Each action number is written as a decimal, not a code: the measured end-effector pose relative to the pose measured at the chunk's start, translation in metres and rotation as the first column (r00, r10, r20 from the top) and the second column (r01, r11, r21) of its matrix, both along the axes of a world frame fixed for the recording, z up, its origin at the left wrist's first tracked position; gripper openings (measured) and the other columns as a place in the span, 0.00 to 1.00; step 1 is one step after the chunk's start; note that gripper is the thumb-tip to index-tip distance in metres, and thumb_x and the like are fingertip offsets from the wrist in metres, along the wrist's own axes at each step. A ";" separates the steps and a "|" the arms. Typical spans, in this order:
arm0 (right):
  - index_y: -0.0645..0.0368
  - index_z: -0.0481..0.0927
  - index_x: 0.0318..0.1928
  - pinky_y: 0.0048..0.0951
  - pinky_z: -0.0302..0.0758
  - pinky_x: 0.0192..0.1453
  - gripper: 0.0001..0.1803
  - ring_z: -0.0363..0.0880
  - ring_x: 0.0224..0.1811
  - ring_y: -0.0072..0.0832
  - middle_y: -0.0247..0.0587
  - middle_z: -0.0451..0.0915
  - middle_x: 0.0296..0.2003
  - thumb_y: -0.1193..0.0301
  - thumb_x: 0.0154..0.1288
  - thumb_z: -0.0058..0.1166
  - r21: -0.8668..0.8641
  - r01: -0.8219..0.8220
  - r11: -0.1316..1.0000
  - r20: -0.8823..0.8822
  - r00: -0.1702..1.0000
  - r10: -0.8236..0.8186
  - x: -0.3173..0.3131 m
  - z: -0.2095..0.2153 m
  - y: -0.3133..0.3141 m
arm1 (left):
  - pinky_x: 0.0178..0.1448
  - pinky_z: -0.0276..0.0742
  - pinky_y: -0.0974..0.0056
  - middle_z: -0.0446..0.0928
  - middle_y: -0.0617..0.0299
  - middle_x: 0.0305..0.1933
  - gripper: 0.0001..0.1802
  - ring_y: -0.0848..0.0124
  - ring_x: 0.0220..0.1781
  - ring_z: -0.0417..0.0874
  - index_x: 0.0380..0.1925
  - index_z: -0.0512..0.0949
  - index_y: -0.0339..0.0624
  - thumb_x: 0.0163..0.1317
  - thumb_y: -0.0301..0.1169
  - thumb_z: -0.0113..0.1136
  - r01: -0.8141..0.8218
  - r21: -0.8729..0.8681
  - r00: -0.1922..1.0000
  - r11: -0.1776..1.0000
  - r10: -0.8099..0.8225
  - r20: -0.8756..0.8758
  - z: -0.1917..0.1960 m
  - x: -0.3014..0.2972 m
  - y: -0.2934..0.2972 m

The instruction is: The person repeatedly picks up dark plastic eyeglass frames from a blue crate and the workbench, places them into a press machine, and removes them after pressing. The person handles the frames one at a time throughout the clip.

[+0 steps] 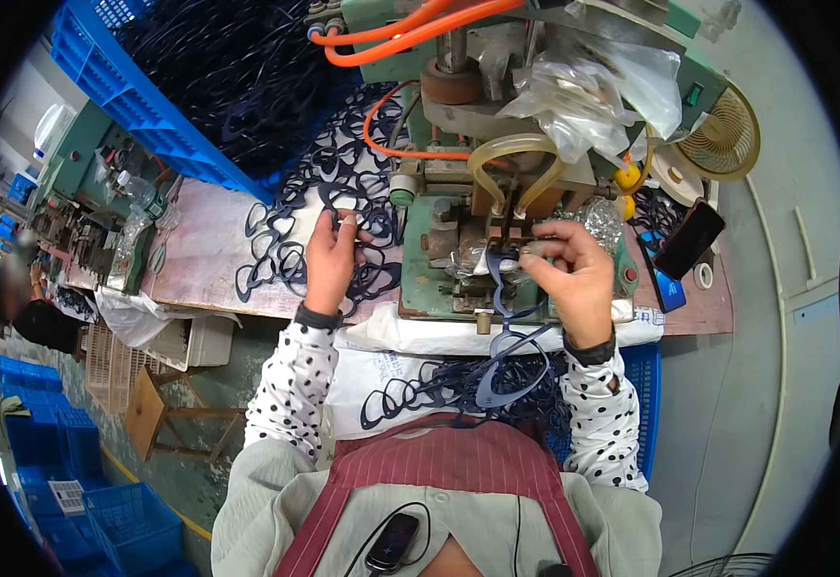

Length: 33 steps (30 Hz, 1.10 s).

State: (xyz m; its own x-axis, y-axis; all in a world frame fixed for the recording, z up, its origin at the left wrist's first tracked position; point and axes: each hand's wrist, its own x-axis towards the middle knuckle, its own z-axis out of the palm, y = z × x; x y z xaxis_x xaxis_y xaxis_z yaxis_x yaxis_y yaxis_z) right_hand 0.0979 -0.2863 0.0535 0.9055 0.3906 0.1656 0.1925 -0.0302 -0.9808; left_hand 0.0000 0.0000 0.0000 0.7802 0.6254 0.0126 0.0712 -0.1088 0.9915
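Observation:
My left hand is closed in a pinch on a thin navy loop strap, above a spread of similar navy loops on the table. At the green bench press, my right hand has thumb and forefinger pinched at the small clamp, on the upper end of a navy strap. This strap hangs down over the front edge of the press. In my lap a pile of navy straps rests on white sacking.
A blue crate heaped with navy straps stands at the back left. Orange air hoses and plastic bags hang around the press. To the right lie a phone and a small fan. A wooden stool stands at the left.

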 end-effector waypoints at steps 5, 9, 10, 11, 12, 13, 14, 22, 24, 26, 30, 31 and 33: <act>0.62 0.74 0.45 0.16 0.60 0.26 0.21 0.62 0.22 0.09 0.33 0.83 0.30 0.76 0.51 0.67 -0.055 0.069 0.996 0.032 0.997 -0.067 -0.002 0.010 0.004 | 0.37 0.76 0.72 0.81 0.60 0.36 0.11 0.75 0.33 0.82 0.49 0.76 0.35 0.71 0.26 0.50 -0.215 0.357 0.942 0.909 0.095 0.323 0.017 -0.006 -0.052; 0.65 0.71 0.49 0.18 0.64 0.28 0.25 0.66 0.23 0.12 0.34 0.83 0.29 0.76 0.50 0.66 -0.040 0.081 0.996 0.078 0.994 -0.078 0.000 0.021 0.016 | 0.49 0.78 0.61 0.81 0.52 0.46 0.12 0.60 0.43 0.83 0.46 0.79 0.35 0.62 0.22 0.60 -0.294 0.769 0.857 0.568 -0.200 0.475 0.045 -0.013 -0.075; 0.67 0.69 0.51 0.19 0.66 0.29 0.27 0.68 0.24 0.13 0.36 0.83 0.29 0.76 0.50 0.65 -0.040 0.081 0.996 0.067 0.995 -0.078 0.001 0.023 0.016 | 0.54 0.77 0.57 0.81 0.53 0.47 0.15 0.55 0.47 0.83 0.47 0.79 0.36 0.59 0.22 0.62 -0.228 0.783 0.826 0.579 -0.310 0.470 0.046 -0.013 -0.078; 0.68 0.69 0.51 0.19 0.66 0.28 0.27 0.68 0.24 0.13 0.36 0.83 0.30 0.76 0.50 0.65 0.018 0.079 0.997 0.057 0.995 -0.080 0.000 0.021 0.017 | 0.55 0.77 0.56 0.80 0.53 0.48 0.17 0.56 0.47 0.83 0.48 0.79 0.38 0.57 0.22 0.63 -0.224 0.818 0.799 0.531 -0.380 0.465 0.043 -0.015 -0.081; 0.68 0.68 0.51 0.19 0.66 0.28 0.27 0.68 0.24 0.12 0.37 0.83 0.30 0.77 0.50 0.64 0.077 0.078 0.994 0.044 0.996 -0.082 0.000 0.017 0.020 | 0.55 0.77 0.55 0.81 0.53 0.48 0.18 0.56 0.47 0.83 0.49 0.79 0.38 0.56 0.22 0.64 -0.201 0.843 0.763 0.499 -0.460 0.454 0.049 -0.015 -0.088; 0.69 0.68 0.51 0.19 0.66 0.28 0.28 0.68 0.24 0.12 0.37 0.83 0.30 0.77 0.50 0.64 0.136 0.078 0.988 0.031 0.996 -0.083 -0.001 0.015 0.021 | 0.55 0.77 0.55 0.81 0.53 0.48 0.19 0.56 0.47 0.83 0.50 0.79 0.38 0.55 0.22 0.64 -0.181 0.867 0.722 0.465 -0.535 0.438 0.057 -0.014 -0.094; 0.69 0.68 0.51 0.19 0.66 0.27 0.28 0.68 0.24 0.12 0.38 0.83 0.30 0.77 0.50 0.64 0.125 0.079 0.989 0.020 0.996 -0.082 -0.001 0.015 0.020 | 0.55 0.78 0.56 0.80 0.53 0.48 0.20 0.57 0.46 0.83 0.50 0.79 0.38 0.55 0.22 0.63 -0.161 0.880 0.696 0.448 -0.581 0.423 0.061 -0.013 -0.098; 0.66 0.69 0.52 0.21 0.66 0.26 0.29 0.65 0.20 0.15 0.36 0.83 0.28 0.74 0.48 0.65 -0.075 0.119 0.990 0.101 0.989 -0.111 -0.003 0.012 0.024 | 0.50 0.77 0.68 0.82 0.55 0.40 0.12 0.71 0.42 0.83 0.49 0.76 0.30 0.70 0.26 0.54 0.147 0.122 0.816 0.982 -0.190 0.547 0.112 0.003 -0.088; 0.67 0.67 0.54 0.20 0.68 0.28 0.30 0.68 0.23 0.15 0.37 0.83 0.30 0.77 0.50 0.64 -0.070 0.083 0.994 0.077 0.994 -0.078 -0.002 0.010 0.023 | 0.51 0.77 0.68 0.82 0.56 0.40 0.12 0.71 0.42 0.83 0.50 0.76 0.30 0.70 0.25 0.54 0.141 0.135 0.801 0.981 -0.193 0.566 0.106 0.004 -0.087; 0.68 0.65 0.55 0.19 0.69 0.30 0.31 0.70 0.26 0.15 0.39 0.82 0.32 0.79 0.51 0.64 0.151 0.060 0.987 -0.025 0.998 -0.057 -0.004 0.004 0.026 | 0.50 0.77 0.68 0.82 0.56 0.42 0.12 0.72 0.43 0.82 0.50 0.76 0.31 0.71 0.26 0.54 0.152 0.151 0.766 0.977 -0.213 0.606 0.103 0.004 -0.087; 0.69 0.63 0.56 0.18 0.70 0.33 0.31 0.72 0.29 0.15 0.40 0.82 0.35 0.82 0.53 0.64 0.257 0.084 0.963 -0.023 0.996 -0.081 -0.008 -0.004 0.029 | 0.49 0.79 0.62 0.82 0.52 0.44 0.14 0.61 0.44 0.83 0.48 0.78 0.33 0.62 0.22 0.59 -0.166 0.746 0.737 0.645 -0.421 0.529 0.087 -0.003 -0.094; 0.69 0.64 0.56 0.17 0.70 0.32 0.31 0.71 0.28 0.14 0.39 0.82 0.34 0.81 0.53 0.64 0.260 0.093 0.961 0.000 0.995 -0.096 -0.008 -0.006 0.030 | 0.51 0.79 0.59 0.82 0.51 0.46 0.14 0.59 0.45 0.83 0.48 0.78 0.33 0.61 0.23 0.60 -0.157 0.822 0.684 0.548 -0.540 0.491 0.078 -0.006 -0.102; 0.66 0.66 0.56 0.17 0.68 0.31 0.30 0.68 0.27 0.13 0.36 0.82 0.34 0.80 0.53 0.64 0.068 0.117 0.991 0.074 0.990 -0.122 -0.001 -0.007 0.022 | 0.55 0.80 0.54 0.81 0.50 0.48 0.16 0.57 0.49 0.83 0.48 0.78 0.33 0.58 0.24 0.60 -0.077 0.906 0.562 0.416 -0.733 0.384 0.059 -0.010 -0.121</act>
State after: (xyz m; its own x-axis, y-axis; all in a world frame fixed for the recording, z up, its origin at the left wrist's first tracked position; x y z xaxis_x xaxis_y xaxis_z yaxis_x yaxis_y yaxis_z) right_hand 0.0972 -0.2640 0.0463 0.9285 0.2667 0.2583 0.2668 0.0043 -0.9637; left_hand -0.0095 -0.1209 0.0594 0.3797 -0.3180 0.8687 -0.7682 -0.6316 0.1045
